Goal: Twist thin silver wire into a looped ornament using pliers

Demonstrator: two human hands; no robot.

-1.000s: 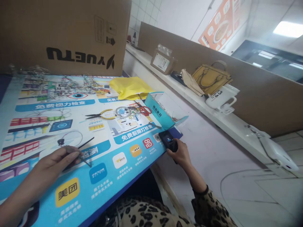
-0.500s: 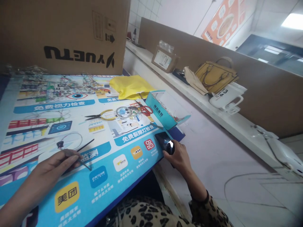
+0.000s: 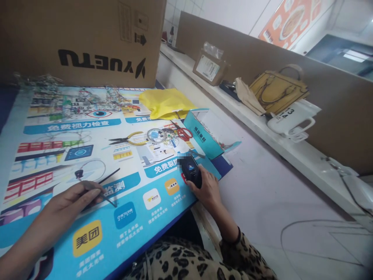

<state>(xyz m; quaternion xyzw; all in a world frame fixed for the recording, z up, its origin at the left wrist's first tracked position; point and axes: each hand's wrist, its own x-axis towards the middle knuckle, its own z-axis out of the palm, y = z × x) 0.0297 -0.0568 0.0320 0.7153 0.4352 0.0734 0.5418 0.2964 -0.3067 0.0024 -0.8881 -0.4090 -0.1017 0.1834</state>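
Note:
My right hand [image 3: 208, 188] is closed around a black smartphone [image 3: 191, 172] over the right front edge of the printed mat [image 3: 96, 155]. The phone's screen is lit and partly visible, its top end pointing away from me. At the left, my left hand [image 3: 78, 198] pinches a slim grey metal tool [image 3: 110, 200] between thumb and fingers, its tip towards the right front. The rest of that tool is hidden in the fingers. Beyond the hands lie yellow-handled pliers [image 3: 132, 139], a clear roll [image 3: 156, 135] and red-handled scissors [image 3: 183, 133].
A turquoise box [image 3: 202, 136] stands open at the mat's right edge, beside a yellow bag [image 3: 167, 104]. Tangled wires and small beads [image 3: 90, 101] cover the back of the mat, before a large cardboard box [image 3: 96, 35]. A ledge at the right bears a mustard handbag [image 3: 276, 91] and a white mug [image 3: 288, 122].
My right hand has moved left with the phone, farther over the mat, and the screen faces me more. My left hand keeps its pinch on the tool. The view has shifted slightly.

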